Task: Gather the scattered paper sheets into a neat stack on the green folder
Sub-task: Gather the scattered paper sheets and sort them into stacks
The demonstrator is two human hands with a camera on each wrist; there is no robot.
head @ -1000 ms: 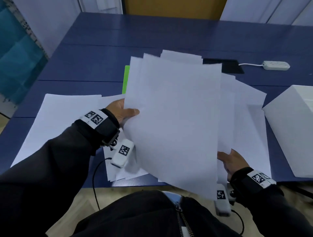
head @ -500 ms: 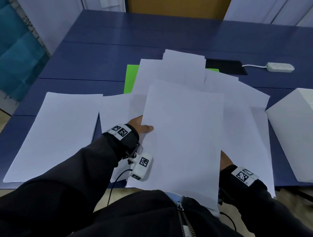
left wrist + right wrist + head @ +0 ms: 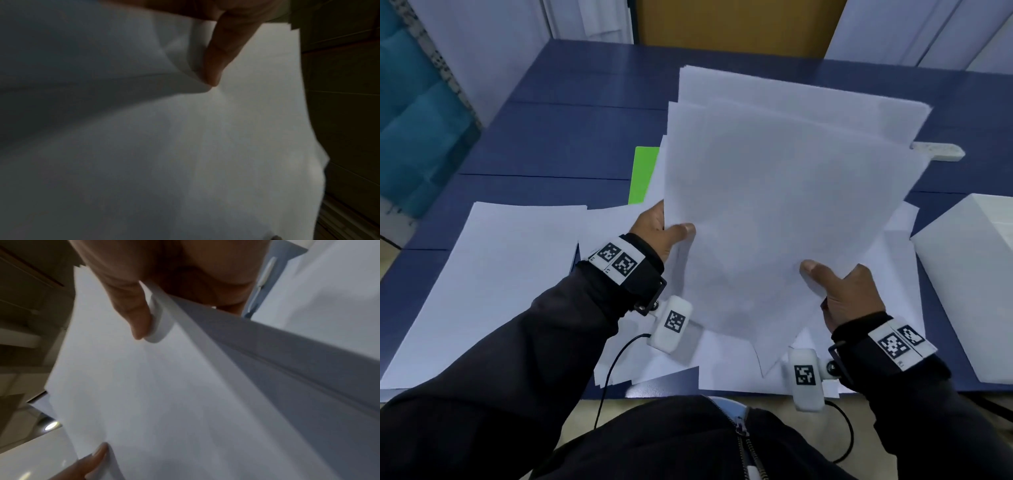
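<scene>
The left hand (image 3: 654, 229) and right hand (image 3: 849, 294) each pinched an edge of a fanned bundle of white paper sheets (image 3: 774, 205), thumbs on top, above the blue desk (image 3: 558, 137).

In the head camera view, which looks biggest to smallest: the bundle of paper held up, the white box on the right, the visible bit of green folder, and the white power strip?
1. Held paper bundle, though it is nearest the camera.
2. White box, partly cut off.
3. Green folder, mostly covered.
4. Power strip, mostly hidden by the paper.
</scene>
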